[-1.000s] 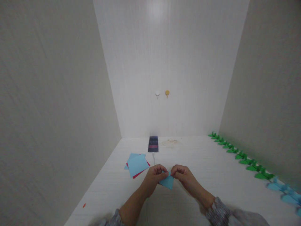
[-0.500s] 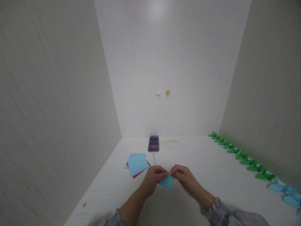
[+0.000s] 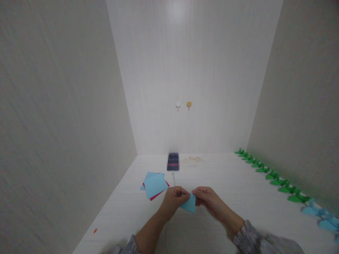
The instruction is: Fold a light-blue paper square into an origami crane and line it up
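A small folded piece of light blue paper [image 3: 189, 204] is held up between my two hands above the white table. My left hand [image 3: 174, 199], with a ring on one finger, pinches its upper left part between thumb and fingers. At the paper's upper right edge, my right hand [image 3: 206, 195] has thumb and fingertips pressed together on it. The fingers cover part of the folds. To the left of my left hand lies a loose stack of blue and red paper sheets [image 3: 155, 185].
A phone [image 3: 173, 162] with a white cable [image 3: 173, 178] lies at the back. Along the right wall runs a row of green folded paper figures [image 3: 275, 180], then blue ones [image 3: 328, 220]. Two hooks [image 3: 189, 104] are on the back wall. An orange scrap [image 3: 95, 230] lies front left.
My right hand has shifted slightly, its fingers now curled closer at the paper's right edge. The left hand keeps its pinch, and the paper has barely moved.
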{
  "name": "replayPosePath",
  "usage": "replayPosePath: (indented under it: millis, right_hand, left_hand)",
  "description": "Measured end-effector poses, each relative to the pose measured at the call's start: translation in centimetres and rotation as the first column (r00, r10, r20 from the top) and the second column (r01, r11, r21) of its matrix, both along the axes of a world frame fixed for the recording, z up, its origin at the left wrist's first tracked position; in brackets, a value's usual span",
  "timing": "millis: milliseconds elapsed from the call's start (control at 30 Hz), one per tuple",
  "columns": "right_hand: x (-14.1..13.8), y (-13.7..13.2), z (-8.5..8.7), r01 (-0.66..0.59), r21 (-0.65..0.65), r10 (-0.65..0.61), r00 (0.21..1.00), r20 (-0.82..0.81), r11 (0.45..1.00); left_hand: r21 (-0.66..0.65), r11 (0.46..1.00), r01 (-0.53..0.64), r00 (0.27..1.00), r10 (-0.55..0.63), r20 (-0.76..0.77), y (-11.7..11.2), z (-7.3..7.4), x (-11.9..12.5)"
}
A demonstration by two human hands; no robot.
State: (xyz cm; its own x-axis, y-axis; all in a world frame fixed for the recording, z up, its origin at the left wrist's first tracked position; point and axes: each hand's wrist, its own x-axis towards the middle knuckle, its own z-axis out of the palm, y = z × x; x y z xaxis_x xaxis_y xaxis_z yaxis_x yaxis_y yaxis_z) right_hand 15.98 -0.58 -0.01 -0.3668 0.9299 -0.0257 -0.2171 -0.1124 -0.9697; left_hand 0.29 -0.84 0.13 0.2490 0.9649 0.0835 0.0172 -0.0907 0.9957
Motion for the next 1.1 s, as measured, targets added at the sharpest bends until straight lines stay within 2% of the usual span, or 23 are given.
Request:
replayPosePath:
  millis: [167, 300, 433, 600, 767, 1100]
  right_hand:
    - [0.5, 0.1, 0.0, -0.046, -0.095, 0.045, 0.999, -0.016, 0.994]
    - [1.3, 0.1, 0.2, -0.124, -0.153, 0.128, 0.992, 0.016, 0.98]
    - [1.8, 0.3, 0.3, -0.177, -0.161, 0.192, 0.978, 0.085, 0.971]
    - [1.9, 0.3, 0.3, -0.202, -0.142, 0.215, 0.973, 0.087, 0.969]
    - [2.0, 0.3, 0.2, -0.245, -0.135, 0.26, 0.96, 0.107, 0.96]
    - [2.0, 0.4, 0.2, -0.223, -0.094, 0.235, 0.959, 0.156, 0.97]
  left_hand:
    - [0.002, 1.0, 0.014, 0.998, -0.014, -0.058, 0.1, -0.1, 0.1]
    - [-0.013, 0.999, 0.05, 0.996, -0.051, -0.076, -0.1, 0.2, 0.2]
    - [-0.02, 0.995, 0.096, 0.991, -0.098, -0.092, -0.2, 0.0, 0.1]
    - [-0.04, 0.992, 0.123, 0.989, -0.126, -0.08, -0.1, -0.4, 0.0]
    - [-0.031, 0.991, 0.13, 0.989, -0.132, -0.064, -0.2, -0.1, 0.0]
    - [-0.048, 0.994, 0.095, 0.99, -0.099, -0.097, -0.2, 0.0, 0.1]
